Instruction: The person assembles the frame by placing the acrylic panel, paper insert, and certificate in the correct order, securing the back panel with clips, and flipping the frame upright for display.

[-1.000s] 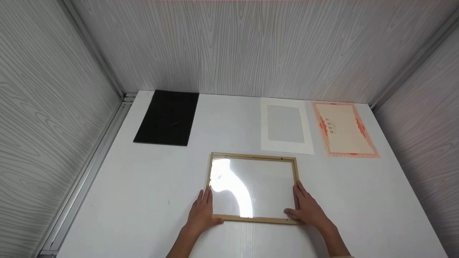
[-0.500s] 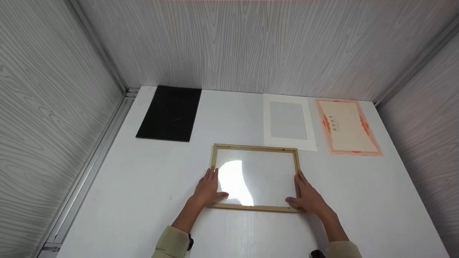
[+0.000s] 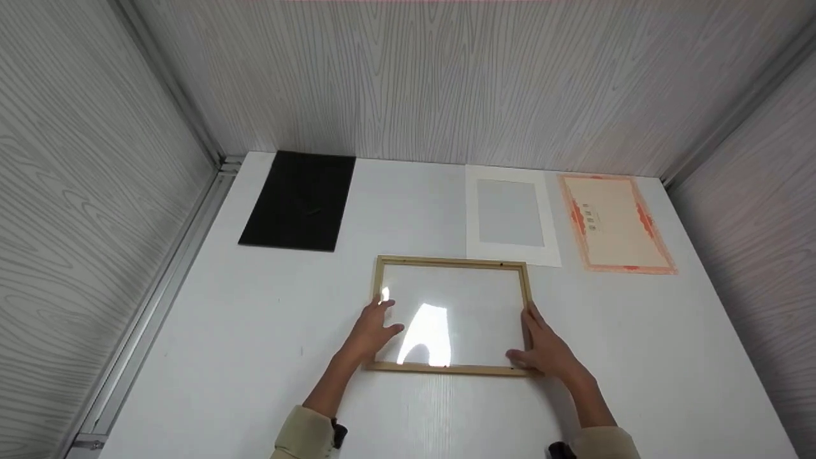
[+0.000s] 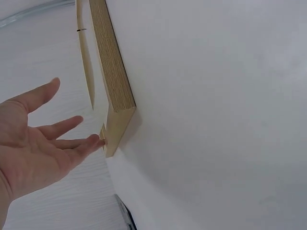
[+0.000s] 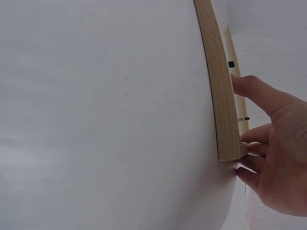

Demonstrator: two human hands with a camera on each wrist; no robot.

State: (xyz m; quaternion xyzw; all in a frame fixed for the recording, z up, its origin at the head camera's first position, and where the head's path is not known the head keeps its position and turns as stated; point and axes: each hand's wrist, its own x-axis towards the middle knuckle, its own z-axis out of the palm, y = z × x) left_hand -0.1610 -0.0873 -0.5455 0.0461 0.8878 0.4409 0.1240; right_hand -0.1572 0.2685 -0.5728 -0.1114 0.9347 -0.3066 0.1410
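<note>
A picture frame (image 3: 446, 370) of light wood with a clear, glossy pane lies on the white table in the head view. My left hand (image 3: 371, 333) is at its left side, with thumb and forefinger spread over the pane. In the left wrist view, the left hand (image 4: 41, 143) has its thumb raised, and its other fingertips are by the frame's side (image 4: 112, 52). On the right side, my right hand (image 3: 547, 352) holds the frame near its lower corner. The right wrist view shows this hand's thumb (image 5: 259, 91) over the wooden edge and its fingers along the side.
A black board (image 3: 296, 201) lies at the table's back left. At the back right are a white mat (image 3: 513, 254) with a rectangular window and a cream certificate (image 3: 618, 223) with an orange border. Wood-grained walls (image 3: 408, 76) enclose the table (image 3: 210, 357).
The frame has shifted away from me toward the back, up to the white mat. My left hand has loosened, its thumb and forefinger lifting inward over the pane. The right hand keeps its hold.
</note>
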